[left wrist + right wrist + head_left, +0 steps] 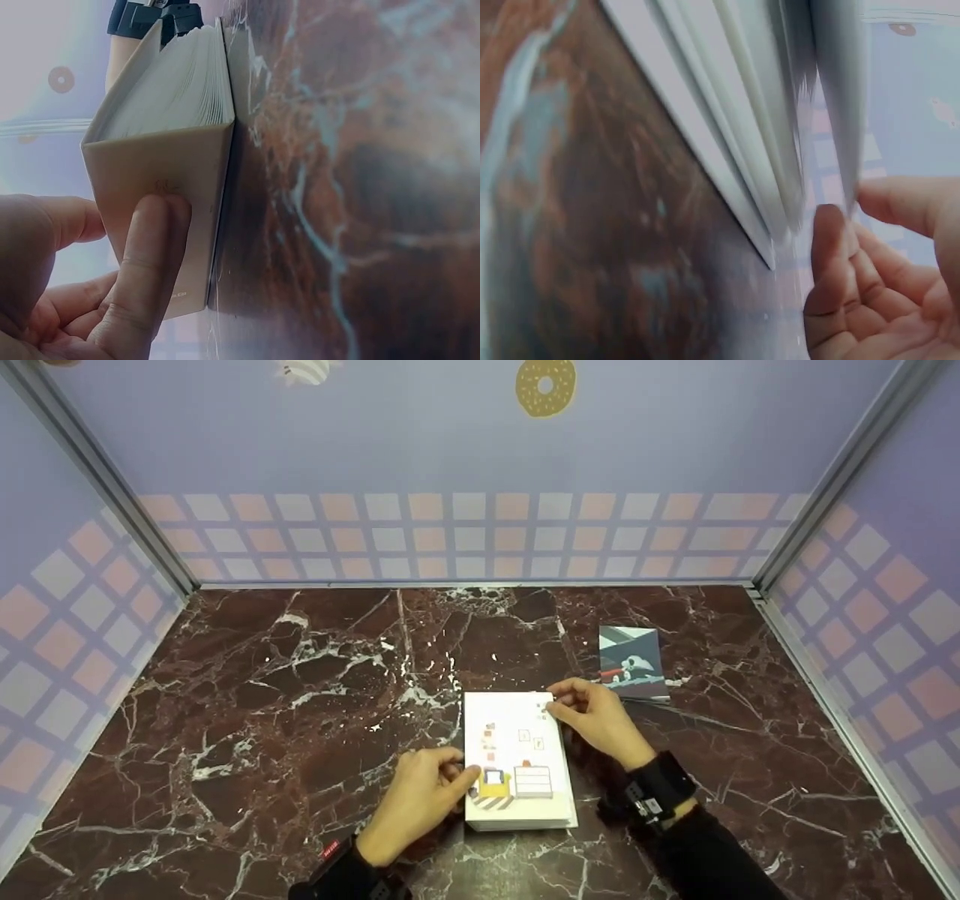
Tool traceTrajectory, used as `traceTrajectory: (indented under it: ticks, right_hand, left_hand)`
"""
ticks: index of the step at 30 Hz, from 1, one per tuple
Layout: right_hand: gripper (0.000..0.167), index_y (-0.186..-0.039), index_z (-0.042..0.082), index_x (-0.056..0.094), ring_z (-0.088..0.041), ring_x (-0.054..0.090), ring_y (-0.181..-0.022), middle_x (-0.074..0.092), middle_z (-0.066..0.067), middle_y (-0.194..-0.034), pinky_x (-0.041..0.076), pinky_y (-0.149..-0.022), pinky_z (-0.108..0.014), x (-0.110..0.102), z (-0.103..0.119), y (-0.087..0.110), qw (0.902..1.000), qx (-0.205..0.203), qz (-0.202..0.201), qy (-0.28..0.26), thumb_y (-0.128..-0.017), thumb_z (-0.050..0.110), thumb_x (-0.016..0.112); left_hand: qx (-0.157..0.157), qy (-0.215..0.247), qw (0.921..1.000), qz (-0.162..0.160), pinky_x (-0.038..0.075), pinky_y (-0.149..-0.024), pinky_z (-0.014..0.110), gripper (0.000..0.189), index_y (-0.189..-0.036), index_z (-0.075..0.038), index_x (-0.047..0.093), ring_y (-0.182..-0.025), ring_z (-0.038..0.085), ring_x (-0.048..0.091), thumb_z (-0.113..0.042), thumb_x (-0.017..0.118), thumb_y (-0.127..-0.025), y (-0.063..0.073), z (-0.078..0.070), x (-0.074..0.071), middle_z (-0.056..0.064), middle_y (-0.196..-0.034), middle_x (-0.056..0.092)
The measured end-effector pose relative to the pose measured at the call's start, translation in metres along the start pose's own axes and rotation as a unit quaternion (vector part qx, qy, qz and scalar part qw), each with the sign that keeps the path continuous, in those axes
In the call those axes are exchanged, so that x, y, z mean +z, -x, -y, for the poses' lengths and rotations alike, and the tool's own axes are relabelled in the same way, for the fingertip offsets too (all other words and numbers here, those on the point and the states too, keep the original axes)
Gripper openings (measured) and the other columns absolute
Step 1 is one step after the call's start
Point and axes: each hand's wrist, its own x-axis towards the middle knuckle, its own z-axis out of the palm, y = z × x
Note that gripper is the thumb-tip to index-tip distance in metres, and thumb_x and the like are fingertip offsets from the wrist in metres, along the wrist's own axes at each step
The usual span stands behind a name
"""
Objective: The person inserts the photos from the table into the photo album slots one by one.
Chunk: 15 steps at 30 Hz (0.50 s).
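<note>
A thick white album [510,735] with small printed drawings lies on the dark marbled table. At its left side is my left hand [424,791]; two fairly straight fingers [154,240] press on the spine [161,165], and the thumb rests at the cover's edge. Over at the top right corner, my right hand [600,720] pinches the front cover [840,97] between thumb and fingers. That cover stands slightly lifted off the pages [727,97] in the right wrist view. Beyond the right hand lies a dark blue picture card [631,660].
The marbled table [247,720] is bounded by lilac panels with a checkered band [450,532] at the back and on both sides. Metal posts [840,465] stand in the back corners. Black straps [652,791] with cameras sit on both wrists.
</note>
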Motion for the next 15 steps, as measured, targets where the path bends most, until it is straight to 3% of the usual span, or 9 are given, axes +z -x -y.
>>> traceTrajectory:
  ticks: [8, 12, 15]
  right_hand:
    - [0.022, -0.118, 0.001, 0.075, -0.022, 0.066, -0.071, 0.077, -0.009, -0.086, 0.052, -0.064, -0.022, -0.0013, 0.0004, -0.0015, 0.9960, -0.020, -0.024, -0.083, -0.097, 0.008, 0.078]
    - [0.023, -0.117, -0.002, 0.075, -0.018, 0.065, -0.068, 0.077, -0.009, -0.084, 0.054, -0.064, -0.023, -0.0017, 0.0018, -0.0031, 0.9922, -0.023, -0.031, -0.119, -0.096, 0.007, 0.079]
    - [0.023, -0.116, -0.002, 0.075, -0.018, 0.065, -0.068, 0.076, -0.007, -0.083, 0.054, -0.065, -0.023, -0.0017, 0.0034, -0.0032, 0.9903, -0.016, -0.036, -0.133, -0.096, 0.008, 0.079]
  left_hand:
    - [0.011, -0.033, 0.9994, -0.004, 0.057, -0.051, 0.019, 0.027, -0.115, 0.002, 0.078, -0.058, 0.004, 0.064, -0.018, 0.078, -0.097, -0.0019, 0.0004, -0.0041, 0.005, -0.082, 0.077]
    - [0.016, -0.062, 0.9976, -0.024, 0.059, -0.061, 0.017, 0.044, -0.127, 0.005, 0.072, -0.068, 0.004, 0.066, -0.021, 0.082, -0.094, -0.0016, -0.0024, -0.0067, 0.008, -0.091, 0.077]
    - [0.022, -0.104, 0.9934, -0.043, 0.062, -0.073, 0.023, 0.055, -0.134, 0.003, 0.069, -0.080, 0.011, 0.069, -0.027, 0.085, -0.091, 0.0010, -0.0074, -0.0067, 0.011, -0.104, 0.074]
